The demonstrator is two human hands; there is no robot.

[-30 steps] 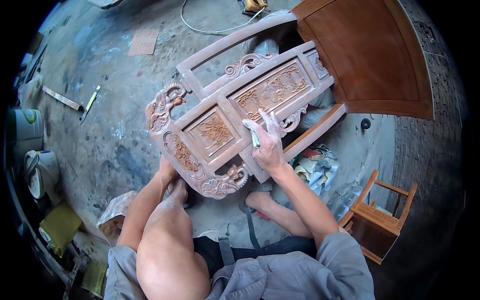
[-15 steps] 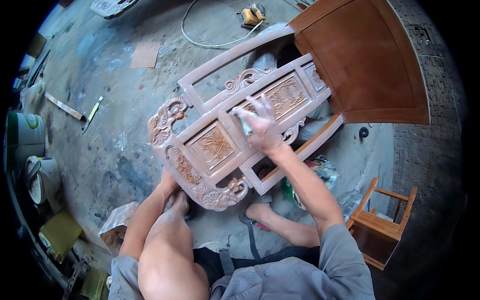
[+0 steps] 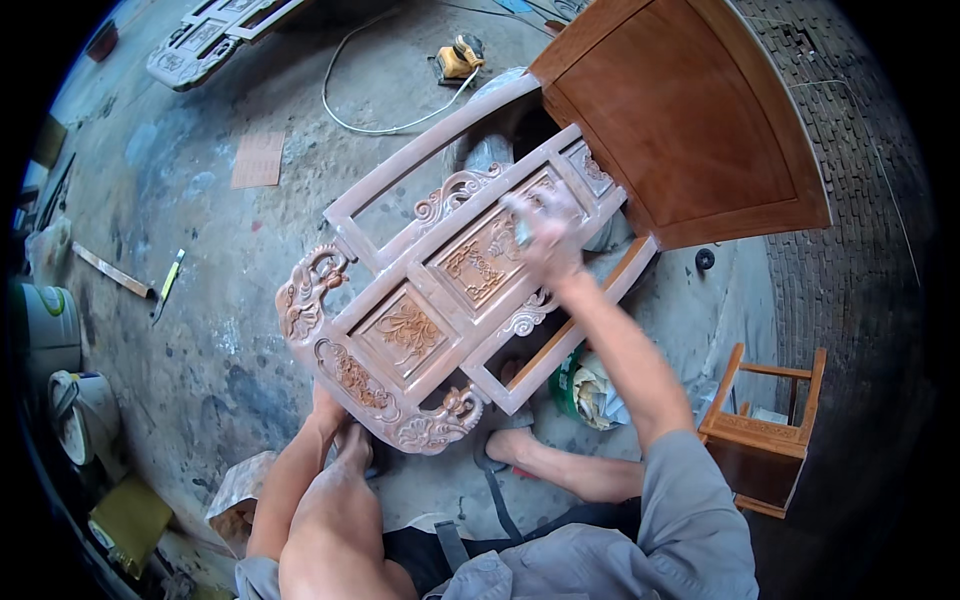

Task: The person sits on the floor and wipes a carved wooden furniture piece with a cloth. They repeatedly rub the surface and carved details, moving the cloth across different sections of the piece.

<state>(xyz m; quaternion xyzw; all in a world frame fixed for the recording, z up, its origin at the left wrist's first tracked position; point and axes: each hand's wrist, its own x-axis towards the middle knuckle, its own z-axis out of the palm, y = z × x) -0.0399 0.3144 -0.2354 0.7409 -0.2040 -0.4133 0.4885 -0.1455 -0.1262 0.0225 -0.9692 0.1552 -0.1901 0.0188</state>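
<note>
A carved wooden chair back (image 3: 450, 335), dusted pale over its frame, slants across in front of me. It joins a smooth brown wooden panel (image 3: 690, 130) at the upper right. My right hand (image 3: 550, 235), blurred by motion, lies over the long middle panel with its relief carving. A small pale-green piece (image 3: 522, 232) shows under its fingers; I cannot make out its exact kind. My left hand (image 3: 325, 412) is at the chair back's near left edge, its fingers hidden behind the wood. Beside my left hand, a carved floral panel (image 3: 403, 334) lies uncovered.
A yellow-and-black power sander (image 3: 458, 62) with a white cord lies beyond the chair. A green bucket (image 3: 566, 385) of crumpled material stands under my right forearm. Lower right is a small wooden stool (image 3: 755, 435). White buckets (image 3: 90, 415) line the left; another carved piece (image 3: 195, 50) lies far left.
My right hand has moved right along the long panel, uncovering carving on its left part. My left hand stays at the edge. The whole view has shifted slightly.
</note>
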